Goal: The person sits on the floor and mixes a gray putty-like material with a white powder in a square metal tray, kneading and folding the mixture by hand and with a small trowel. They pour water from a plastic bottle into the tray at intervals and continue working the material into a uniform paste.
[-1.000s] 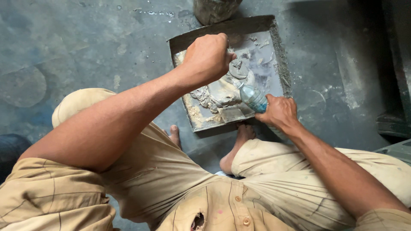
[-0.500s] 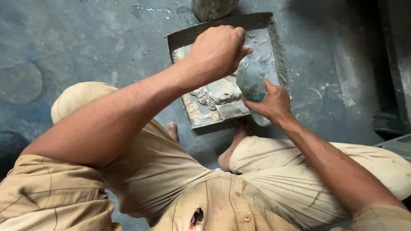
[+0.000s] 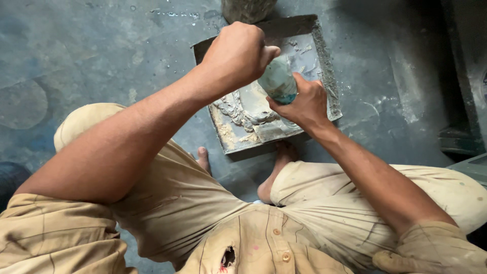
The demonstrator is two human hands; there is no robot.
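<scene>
Square tray point(image 3: 324, 56) lies flat on the concrete floor point(image 3: 101, 56), its near edge just beside the person's bare feet. Open floor lies left and right of it; a grey pot point(image 3: 247, 9) touches its far rim. Inside: wet grey mortar point(image 3: 238, 112), ridged at the near left. Right hand point(image 3: 303, 104) grips a bottle point(image 3: 278, 81) over the tray. Left hand point(image 3: 238, 53) is fisted at the bottle's top.

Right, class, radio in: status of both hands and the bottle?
Right hand grips bottle over tray. Left hand closed at its top. Grey paste below. Nothing blocking.
</scene>
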